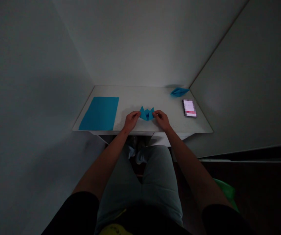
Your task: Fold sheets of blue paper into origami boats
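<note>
Both arms are bare from the short black sleeves down to the left hand and right hand. The legs wear light grey trousers. White shoes, or perhaps socks, show dimly below. Something yellow sits at the waist.

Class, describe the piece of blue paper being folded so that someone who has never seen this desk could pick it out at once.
Start at the white desk set in the corner. Near the middle of its front edge, between the left hand and right hand, sits the folded blue paper. Unlike the flat blue sheet at the left and the finished paper boat at the back right, it shows several upright points.
</note>
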`<act>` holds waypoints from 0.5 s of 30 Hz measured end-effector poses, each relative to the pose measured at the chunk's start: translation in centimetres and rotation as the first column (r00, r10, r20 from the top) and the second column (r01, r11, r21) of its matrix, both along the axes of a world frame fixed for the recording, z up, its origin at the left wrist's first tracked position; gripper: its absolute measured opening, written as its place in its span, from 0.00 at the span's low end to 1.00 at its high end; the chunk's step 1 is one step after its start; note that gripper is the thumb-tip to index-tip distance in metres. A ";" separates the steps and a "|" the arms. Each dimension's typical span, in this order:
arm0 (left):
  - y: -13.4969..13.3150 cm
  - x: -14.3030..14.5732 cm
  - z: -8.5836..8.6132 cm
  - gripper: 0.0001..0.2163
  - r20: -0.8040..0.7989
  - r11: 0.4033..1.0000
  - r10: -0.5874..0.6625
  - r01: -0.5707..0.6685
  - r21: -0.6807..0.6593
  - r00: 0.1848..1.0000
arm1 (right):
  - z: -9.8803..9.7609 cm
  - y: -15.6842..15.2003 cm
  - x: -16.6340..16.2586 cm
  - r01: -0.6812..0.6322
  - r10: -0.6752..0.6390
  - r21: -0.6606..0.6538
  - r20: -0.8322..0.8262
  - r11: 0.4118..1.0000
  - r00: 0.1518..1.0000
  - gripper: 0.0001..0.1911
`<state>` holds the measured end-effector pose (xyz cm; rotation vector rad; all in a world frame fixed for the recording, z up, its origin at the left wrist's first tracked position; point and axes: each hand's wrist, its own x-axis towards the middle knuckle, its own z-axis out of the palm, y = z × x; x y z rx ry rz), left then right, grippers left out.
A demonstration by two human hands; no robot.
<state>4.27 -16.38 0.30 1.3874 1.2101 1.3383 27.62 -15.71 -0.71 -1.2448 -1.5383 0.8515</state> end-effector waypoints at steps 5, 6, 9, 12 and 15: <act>0.7 -0.3 -0.6 0.16 0.035 0.995 0.093 -0.091 -0.049 0.995 | -0.3 0.4 0.1 0.052 -0.055 -0.035 -0.099 0.998 0.994 0.33; 0.8 -0.3 -0.7 0.17 0.065 0.993 0.106 -0.102 -0.061 0.992 | -0.4 0.5 0.1 0.061 -0.065 -0.037 -0.112 0.997 0.992 0.32; 1.0 -0.2 -0.8 0.18 0.168 0.988 0.128 -0.111 -0.106 0.978 | -0.6 0.6 0.1 0.057 -0.062 -0.043 -0.110 0.997 0.992 0.32; 0.9 0.0 -0.7 0.16 0.240 0.986 0.121 -0.088 -0.141 0.963 | -0.6 0.7 0.1 0.039 -0.046 -0.060 -0.109 0.997 0.993 0.33; 0.7 -0.1 -0.5 0.17 0.233 0.991 0.075 -0.047 -0.124 0.969 | -0.5 0.7 0.1 0.016 -0.026 -0.067 -0.141 0.998 0.990 0.33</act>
